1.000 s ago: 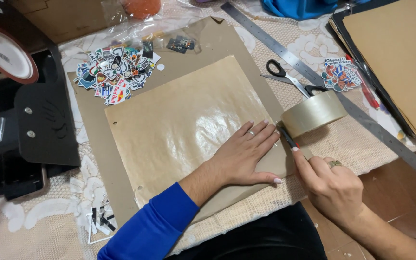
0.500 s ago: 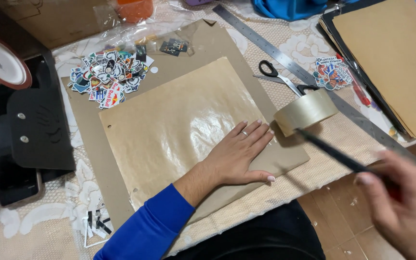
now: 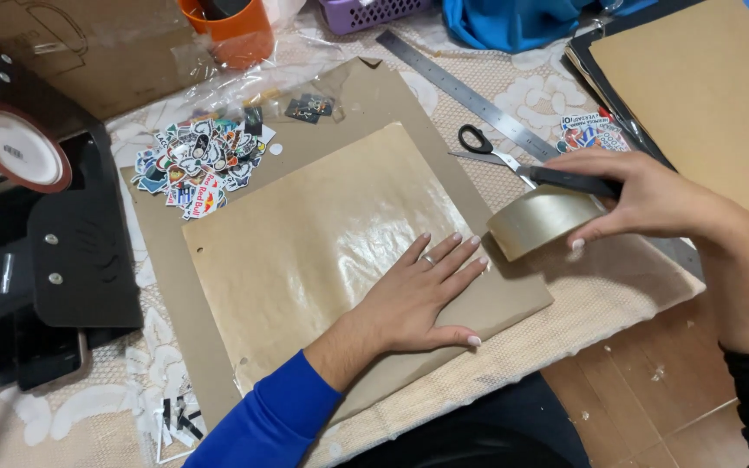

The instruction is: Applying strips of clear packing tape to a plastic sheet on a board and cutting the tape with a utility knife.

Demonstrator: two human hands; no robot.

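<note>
My left hand [image 3: 418, 299] lies flat and spread on the taped brown sheet [image 3: 322, 251]; my right hand [image 3: 643, 199] holds the tape roll [image 3: 543, 221] and black tool [image 3: 574, 180], right edge untaped

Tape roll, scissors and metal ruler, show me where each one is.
tape roll [image 3: 541, 222], head view, on its clear outer band.
scissors [image 3: 477, 139], head view, on the black handle loop.
metal ruler [image 3: 457, 84], head view, midway along its bare strip.

One head camera looks steeply down, close, at the table [image 3: 617, 286]
</note>
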